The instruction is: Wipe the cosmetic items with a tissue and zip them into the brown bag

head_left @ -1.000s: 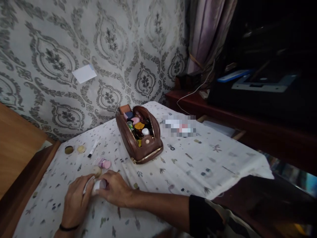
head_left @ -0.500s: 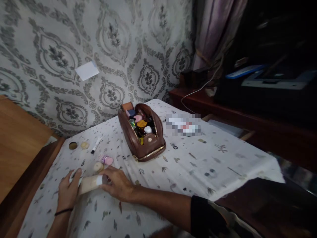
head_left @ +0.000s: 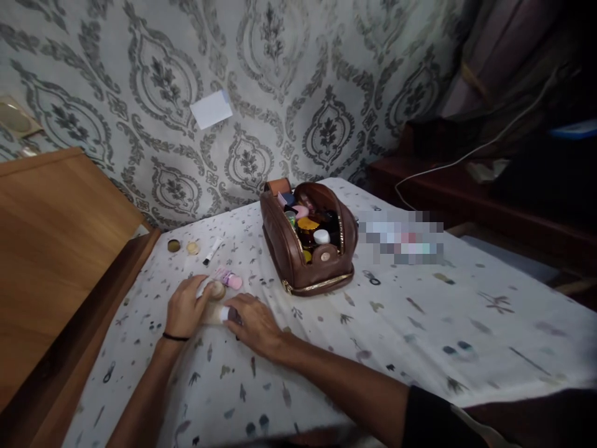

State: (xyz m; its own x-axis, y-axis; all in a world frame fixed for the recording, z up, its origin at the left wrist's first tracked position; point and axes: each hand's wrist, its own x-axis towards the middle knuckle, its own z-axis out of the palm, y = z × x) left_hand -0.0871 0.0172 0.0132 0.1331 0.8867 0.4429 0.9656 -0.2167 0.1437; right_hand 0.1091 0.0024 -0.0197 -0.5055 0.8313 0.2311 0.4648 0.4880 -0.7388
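Note:
My left hand [head_left: 184, 308] is closed around a small white bottle with a beige cap [head_left: 216, 289], partly hidden by the fingers. Just below it, a cream-coloured squeeze tube with a brown cap [head_left: 213, 313] lies level at the tabletop, its far end behind my left hand. My right hand [head_left: 255, 323] grips that tube at its capped end. A small pink bottle [head_left: 229, 278] lies just beyond both hands. Farther back are a slim white tube with a black cap [head_left: 213, 251], a small pale-yellow round item [head_left: 193, 248] and a dark round lid [head_left: 174, 246].
An open brown leather bag [head_left: 308, 274] full of jars and bottles stands to the right of my hands. A blurred-out item [head_left: 401, 238] lies beyond it on the patterned white cloth [head_left: 396, 336]. A wooden board [head_left: 69, 249] edges the left; a patterned wall is behind.
The view has swung left, so everything sits farther right. My left hand has moved up to the white bottle, and my right hand stays at the cream tube's cap.

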